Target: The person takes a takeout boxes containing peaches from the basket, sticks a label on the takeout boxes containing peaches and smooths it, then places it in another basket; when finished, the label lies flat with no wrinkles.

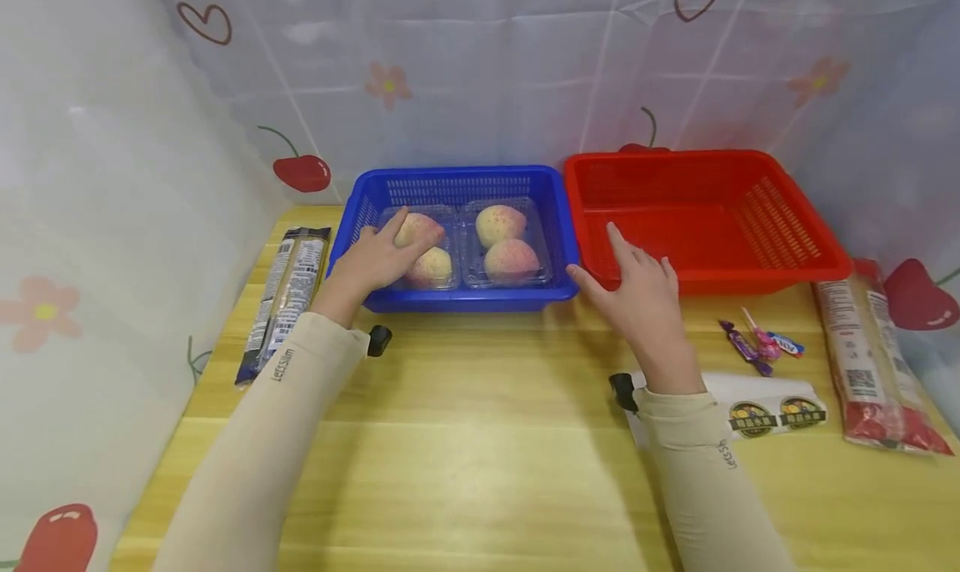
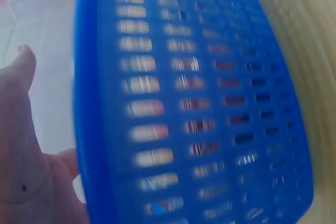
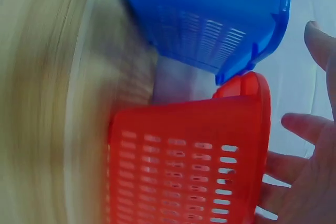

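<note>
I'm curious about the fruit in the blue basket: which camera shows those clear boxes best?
The head view: both clear boxes sit side by side in the blue basket, the left hand resting on one. The left wrist view shows only the basket's blurred slotted wall; the right wrist view shows its outside corner, no boxes.

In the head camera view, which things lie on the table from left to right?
Dark snack packet → blue basket with peach boxes → red basket → wrapped candies → red packet.
</note>
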The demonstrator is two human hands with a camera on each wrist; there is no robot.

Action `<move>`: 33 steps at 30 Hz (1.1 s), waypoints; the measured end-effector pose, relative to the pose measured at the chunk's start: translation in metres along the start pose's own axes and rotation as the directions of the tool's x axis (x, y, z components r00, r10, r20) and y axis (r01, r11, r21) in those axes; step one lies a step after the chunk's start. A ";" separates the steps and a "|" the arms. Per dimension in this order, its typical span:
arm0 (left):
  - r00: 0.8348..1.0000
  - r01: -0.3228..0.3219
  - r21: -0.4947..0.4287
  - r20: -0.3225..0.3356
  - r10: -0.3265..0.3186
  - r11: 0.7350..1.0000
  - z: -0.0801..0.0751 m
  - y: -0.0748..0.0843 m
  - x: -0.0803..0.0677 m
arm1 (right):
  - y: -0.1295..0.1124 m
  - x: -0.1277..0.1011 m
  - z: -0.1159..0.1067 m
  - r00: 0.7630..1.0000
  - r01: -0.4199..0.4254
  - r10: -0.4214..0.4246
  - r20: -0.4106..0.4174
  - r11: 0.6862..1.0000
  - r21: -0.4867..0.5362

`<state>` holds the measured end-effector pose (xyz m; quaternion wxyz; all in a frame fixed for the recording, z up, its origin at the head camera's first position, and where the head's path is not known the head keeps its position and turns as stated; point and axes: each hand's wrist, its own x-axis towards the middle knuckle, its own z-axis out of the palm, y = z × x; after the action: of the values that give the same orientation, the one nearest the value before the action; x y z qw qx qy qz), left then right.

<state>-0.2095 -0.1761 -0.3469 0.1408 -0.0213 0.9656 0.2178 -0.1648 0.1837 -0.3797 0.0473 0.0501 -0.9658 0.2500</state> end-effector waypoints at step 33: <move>0.984 0.060 -0.461 0.178 0.026 0.886 -0.008 -0.019 0.025 | -0.002 -0.004 0.005 0.996 0.061 -0.064 0.056 0.997 0.044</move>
<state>-0.2337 -0.1965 -0.3552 0.2196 -0.0434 0.8686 0.4420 -0.1613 0.1794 -0.3835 0.0265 0.0885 -0.9592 0.2672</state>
